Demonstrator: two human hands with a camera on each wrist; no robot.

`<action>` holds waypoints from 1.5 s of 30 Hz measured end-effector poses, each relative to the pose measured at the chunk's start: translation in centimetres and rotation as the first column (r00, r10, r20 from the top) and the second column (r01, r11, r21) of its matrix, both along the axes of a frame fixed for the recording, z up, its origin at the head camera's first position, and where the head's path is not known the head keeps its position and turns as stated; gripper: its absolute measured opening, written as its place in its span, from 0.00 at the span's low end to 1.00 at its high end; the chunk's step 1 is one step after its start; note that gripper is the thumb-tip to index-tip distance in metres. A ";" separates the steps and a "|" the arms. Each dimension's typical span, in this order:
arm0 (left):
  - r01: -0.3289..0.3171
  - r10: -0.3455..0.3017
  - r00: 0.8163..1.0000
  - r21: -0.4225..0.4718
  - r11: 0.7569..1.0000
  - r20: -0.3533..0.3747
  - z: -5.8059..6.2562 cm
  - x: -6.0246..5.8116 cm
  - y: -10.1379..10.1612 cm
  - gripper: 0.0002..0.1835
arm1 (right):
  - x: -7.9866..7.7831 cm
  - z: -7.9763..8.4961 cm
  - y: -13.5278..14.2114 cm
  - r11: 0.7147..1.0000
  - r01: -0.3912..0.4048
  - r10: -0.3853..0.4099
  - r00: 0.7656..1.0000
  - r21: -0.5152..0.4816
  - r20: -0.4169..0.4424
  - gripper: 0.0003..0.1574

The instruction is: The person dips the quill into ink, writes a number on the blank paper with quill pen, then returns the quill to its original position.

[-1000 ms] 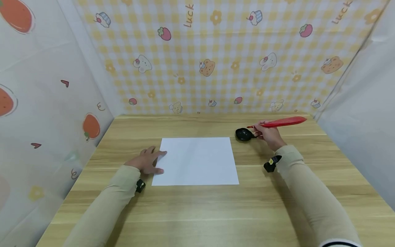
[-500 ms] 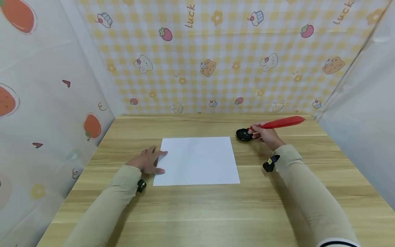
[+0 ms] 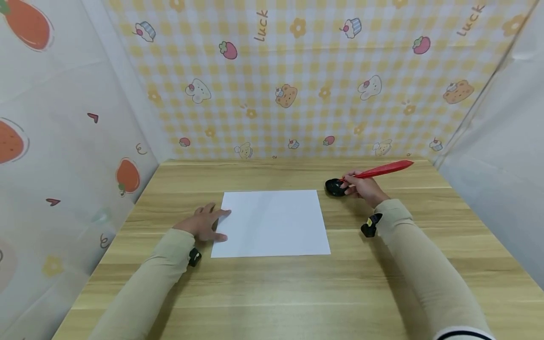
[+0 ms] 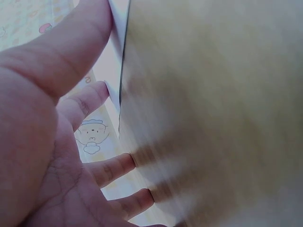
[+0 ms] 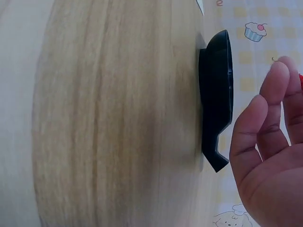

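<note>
In the head view my left hand point(image 3: 204, 224) rests with fingers spread on the left edge of a white sheet of paper point(image 3: 274, 224). The left wrist view shows its thumb and index finger at the paper point(image 4: 110, 61), the other fingertips on the wood. My right hand point(image 3: 364, 188) pinches a red feather quill pen point(image 3: 388, 168), slanted with its plume up to the right. The pen's tip is over a small black ink dish point(image 3: 334, 189), to the right of the paper. From the right wrist, the dish point(image 5: 215, 94) stands on the table, its short handle toward my curled fingers point(image 5: 274, 85).
A wooden table point(image 3: 272, 293) lies under everything. Behind it hangs a yellow checked cloth point(image 3: 255, 71) with cartoon prints. White cloth walls point(image 3: 63, 141) close off both sides. A small black camera point(image 3: 371, 225) is strapped at each wrist.
My right hand has shifted slightly down and left, bringing the quill pen's tip lower into the ink dish's outline. My left hand keeps its place on the paper.
</note>
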State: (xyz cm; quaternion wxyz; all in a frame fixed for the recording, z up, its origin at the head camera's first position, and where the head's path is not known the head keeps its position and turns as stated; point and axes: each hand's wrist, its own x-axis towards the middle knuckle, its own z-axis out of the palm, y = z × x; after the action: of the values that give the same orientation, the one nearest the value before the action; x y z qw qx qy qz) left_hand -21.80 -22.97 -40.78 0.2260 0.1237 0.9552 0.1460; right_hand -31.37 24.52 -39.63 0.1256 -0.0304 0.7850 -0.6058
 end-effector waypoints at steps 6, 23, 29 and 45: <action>0.002 -0.002 1.000 -0.003 1.000 -0.007 0.0 0.0 0.0 0.46 | -0.2 -0.3 -0.2 0.999 0.001 0.000 1.000 0.032 -0.023 0.21; -0.005 0.005 1.000 0.003 1.000 -0.002 0.0 0.0 0.2 0.46 | -0.8 -0.5 0.0 0.998 -0.005 0.004 1.000 0.066 0.018 0.18; -0.006 0.006 1.000 0.005 1.000 0.000 0.0 0.1 0.2 0.46 | -0.9 -0.7 -0.3 0.991 0.003 -0.006 1.000 0.133 0.021 0.17; -0.003 0.003 1.000 0.013 1.000 0.011 0.1 0.1 0.1 0.46 | -1.2 -1.2 -0.4 0.970 0.001 0.000 1.000 0.243 -0.003 0.14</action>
State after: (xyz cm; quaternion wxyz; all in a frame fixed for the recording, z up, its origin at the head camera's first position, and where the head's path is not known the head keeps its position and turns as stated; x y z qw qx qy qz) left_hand -21.67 -22.87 -40.64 0.2301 0.1229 0.9532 0.1531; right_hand -32.56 24.08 -40.86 0.1271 -0.0153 0.8535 -0.5051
